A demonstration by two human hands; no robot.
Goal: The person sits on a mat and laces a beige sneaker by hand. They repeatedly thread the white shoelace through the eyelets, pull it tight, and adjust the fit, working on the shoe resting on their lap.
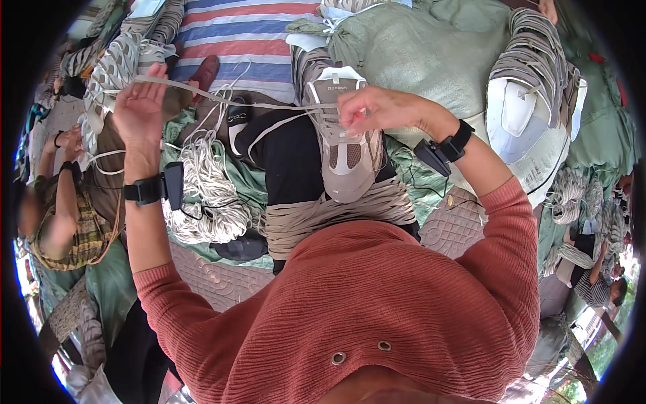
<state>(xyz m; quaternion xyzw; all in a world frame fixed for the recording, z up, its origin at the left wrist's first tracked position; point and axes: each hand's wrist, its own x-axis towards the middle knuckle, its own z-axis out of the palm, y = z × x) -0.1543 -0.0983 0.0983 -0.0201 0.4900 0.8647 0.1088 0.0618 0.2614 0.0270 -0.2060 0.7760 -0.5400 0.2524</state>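
A grey-brown sneaker upper (346, 168) rests over my dark-trousered lap, toe toward me, with laces partly threaded across its tongue. A flat beige shoelace (252, 105) stretches from the upper out to the left. My left hand (142, 111) is raised, palm showing and fingers mostly straight, with the lace caught across the fingers. At the eyelets, my right hand (380, 109) has its fingers curled and pinched on the lace; the fingertips are partly hidden. A second length of lace loops down over my leg. Several beige laces (303, 225) lie bundled across my thighs.
A heap of loose white laces (208, 195) lies left of my legs. Stacked uppers (528, 81) stand at the right, beside a green sack (417, 54). Striped sheeting (242, 40) spreads ahead. Another person's hands (67, 145) show at the far left.
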